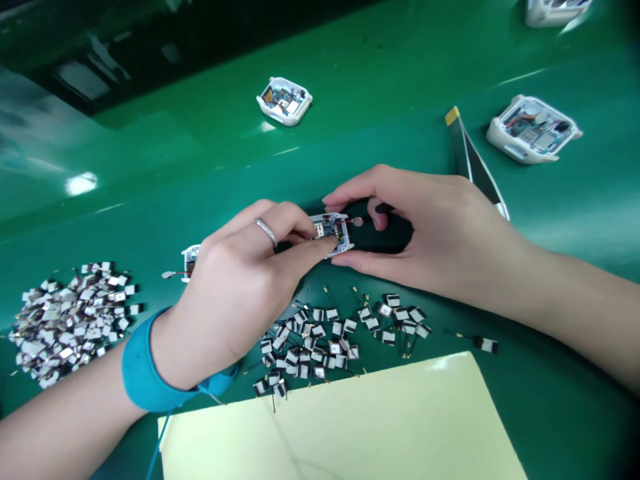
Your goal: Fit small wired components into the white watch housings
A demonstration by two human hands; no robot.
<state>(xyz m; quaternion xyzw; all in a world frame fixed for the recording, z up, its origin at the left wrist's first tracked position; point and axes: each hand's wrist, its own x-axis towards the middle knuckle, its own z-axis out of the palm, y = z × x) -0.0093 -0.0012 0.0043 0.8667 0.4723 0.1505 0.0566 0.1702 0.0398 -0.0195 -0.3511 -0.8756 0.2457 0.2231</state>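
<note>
A white smartwatch case (342, 229) with an exposed circuit board lies between my two hands. A small round metal disc (358, 222) on red and dark wires sticks out of its right end. My left hand (245, 273) is closed over the case's left part, thumb and fingertips down on the board; what they pinch there is hidden. Curved around the right side, my right hand (445, 227) has its index finger at the upper edge and its thumb at the lower edge. A second white case (191, 263), with another wired disc (170, 275), is partly hidden behind my left hand.
Small black-and-white parts with leads (310, 347) lie below my hands, with one (486, 344) apart. A bigger pile (75, 320) is left. Farther off are open watch cases (285, 101) (534, 129) and yellow-tipped tweezers (465, 147). A yellow sheet (350, 427) lies in front. A blue wrist strap (145, 367) trails a cord.
</note>
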